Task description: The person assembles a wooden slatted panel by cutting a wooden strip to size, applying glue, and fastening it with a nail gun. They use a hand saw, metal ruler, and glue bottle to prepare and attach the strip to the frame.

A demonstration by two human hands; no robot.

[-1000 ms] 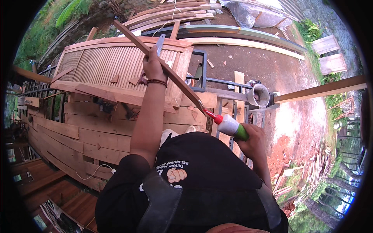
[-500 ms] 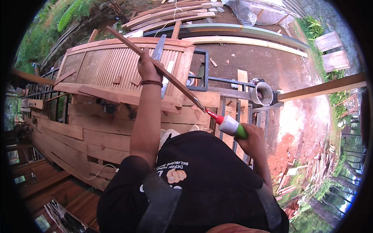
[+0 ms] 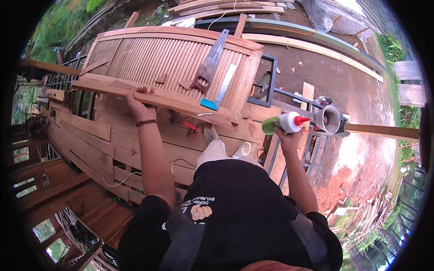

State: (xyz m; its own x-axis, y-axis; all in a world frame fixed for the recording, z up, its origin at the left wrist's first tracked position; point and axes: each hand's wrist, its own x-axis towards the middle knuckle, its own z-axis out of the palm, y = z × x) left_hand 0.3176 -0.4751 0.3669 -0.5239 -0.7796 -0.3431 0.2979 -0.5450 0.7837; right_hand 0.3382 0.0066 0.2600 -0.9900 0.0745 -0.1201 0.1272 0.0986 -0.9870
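A glue bottle (image 3: 282, 123), white and green with a red nozzle, is gripped in my right hand (image 3: 289, 137). It lies nearly level, nozzle pointing right. My left hand (image 3: 142, 98) is closed at the near edge of a slatted wooden panel (image 3: 149, 56), its fingers over the top. The wooden strip in its grasp seems to lie along that near rail, and where strip and rail part is hard to make out. On the slats rest a handsaw (image 3: 210, 67) with a dark wooden handle and a try square (image 3: 219, 92) with a blue stock.
Small wood offcuts (image 3: 185, 84) lie on the panel. Below it is a plank floor (image 3: 131, 153) with a white cord. At right stand a grey bucket (image 3: 327, 119), a dark metal frame (image 3: 272, 81) and a wooden post (image 3: 382, 131). Stacked lumber (image 3: 230, 7) lies at the back.
My left hand has lowered the wooden strip from mid-air to the panel's near edge. The glue bottle has come away from the strip's end, upward, and its nozzle has swung from left to right.
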